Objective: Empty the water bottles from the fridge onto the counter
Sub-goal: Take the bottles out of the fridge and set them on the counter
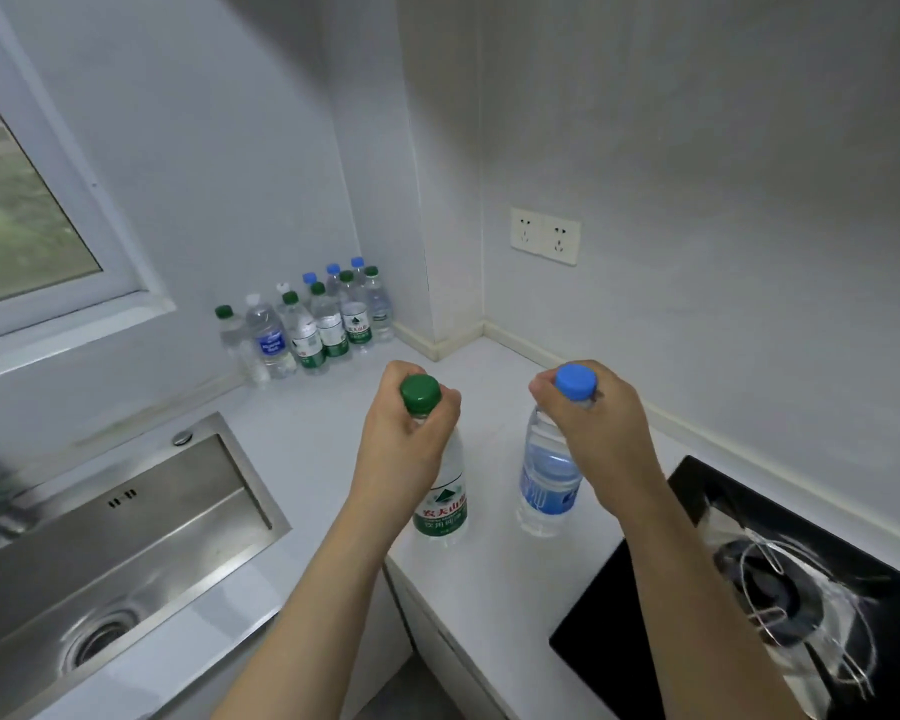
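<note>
Hands: left hand (404, 433) grips green-capped bottle (440, 491) neck | right hand (591, 423) grips blue-capped bottle (546, 475) neck | over counter (489, 574)

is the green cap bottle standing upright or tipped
Upright. The green-capped bottle hangs or stands vertically, cap on top and label level, the left hand gripping its neck. Whether its base touches the counter cannot be told.

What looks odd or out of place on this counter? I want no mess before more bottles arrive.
Nothing is spilled or tipped. The one oddity: the black cooktop burner is wrapped in crinkled clear plastic film. The bottle cluster in the corner stands upright.
</note>
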A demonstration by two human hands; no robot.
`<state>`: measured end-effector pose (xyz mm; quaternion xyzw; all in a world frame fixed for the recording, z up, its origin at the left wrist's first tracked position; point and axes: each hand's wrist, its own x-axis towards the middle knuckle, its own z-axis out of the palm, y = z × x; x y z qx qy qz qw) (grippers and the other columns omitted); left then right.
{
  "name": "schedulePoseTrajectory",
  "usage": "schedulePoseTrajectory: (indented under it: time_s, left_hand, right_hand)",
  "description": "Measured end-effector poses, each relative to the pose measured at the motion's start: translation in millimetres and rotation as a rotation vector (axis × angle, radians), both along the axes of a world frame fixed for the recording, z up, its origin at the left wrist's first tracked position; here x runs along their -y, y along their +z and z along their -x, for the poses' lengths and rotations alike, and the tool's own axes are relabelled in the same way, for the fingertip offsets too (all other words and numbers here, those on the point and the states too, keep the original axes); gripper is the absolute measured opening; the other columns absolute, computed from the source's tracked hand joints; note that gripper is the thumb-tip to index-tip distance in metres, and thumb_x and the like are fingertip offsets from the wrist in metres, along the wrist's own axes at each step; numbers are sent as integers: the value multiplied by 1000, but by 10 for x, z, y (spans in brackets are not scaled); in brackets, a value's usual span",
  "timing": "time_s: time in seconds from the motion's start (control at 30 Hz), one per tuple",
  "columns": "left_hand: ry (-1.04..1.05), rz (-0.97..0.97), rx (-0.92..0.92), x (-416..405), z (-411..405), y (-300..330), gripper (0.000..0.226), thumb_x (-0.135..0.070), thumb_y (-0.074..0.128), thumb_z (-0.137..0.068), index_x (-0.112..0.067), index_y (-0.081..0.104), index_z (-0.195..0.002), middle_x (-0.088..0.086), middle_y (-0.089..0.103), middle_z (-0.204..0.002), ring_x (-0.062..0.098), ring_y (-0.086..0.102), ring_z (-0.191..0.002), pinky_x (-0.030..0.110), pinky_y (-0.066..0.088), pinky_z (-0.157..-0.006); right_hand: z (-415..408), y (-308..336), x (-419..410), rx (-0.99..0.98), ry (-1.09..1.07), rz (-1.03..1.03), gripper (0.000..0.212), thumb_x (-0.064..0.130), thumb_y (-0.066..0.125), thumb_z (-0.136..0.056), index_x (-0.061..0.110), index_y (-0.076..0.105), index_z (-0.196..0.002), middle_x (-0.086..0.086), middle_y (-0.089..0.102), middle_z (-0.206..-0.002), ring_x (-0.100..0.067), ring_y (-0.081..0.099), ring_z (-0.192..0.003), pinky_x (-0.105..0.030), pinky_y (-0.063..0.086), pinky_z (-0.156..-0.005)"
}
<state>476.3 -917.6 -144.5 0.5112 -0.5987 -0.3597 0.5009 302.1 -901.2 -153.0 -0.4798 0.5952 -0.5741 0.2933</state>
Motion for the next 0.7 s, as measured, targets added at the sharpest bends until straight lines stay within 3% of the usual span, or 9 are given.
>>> schedulePoseTrajectory:
  time_s: [0.2,0.4,0.7]
  left_hand:
    - [79,-88,-126,763,52,1,16,-15,64,-89,-8,49,-94,3,50,-76,8,44,-61,31,41,-64]
    - [149,-228,-206,1437,-40,-130,17,-12,63,-90,-7,50,-99,6,54,-84,18,46,-72,32,40,-62]
    - [203,-328,-254,2500,-465,-327,18,-12,63,-90,-5,49,-99,6,46,-80,16,40,-66,28,36,-59]
  right_hand:
    - [80,-23,779,-98,-12,6,12,22,65,-88,10,62,-90,-2,63,-80,-8,53,-69,-19,45,-66]
    - [46,-135,1451,-125,-4,-19,9,21,66,-89,15,61,-86,4,62,-77,-5,56,-68,-11,43,-63]
    - [-455,-410,2420,-144,33,-103,9,21,67,-87,15,61,-83,3,63,-77,3,54,-67,-4,41,-61]
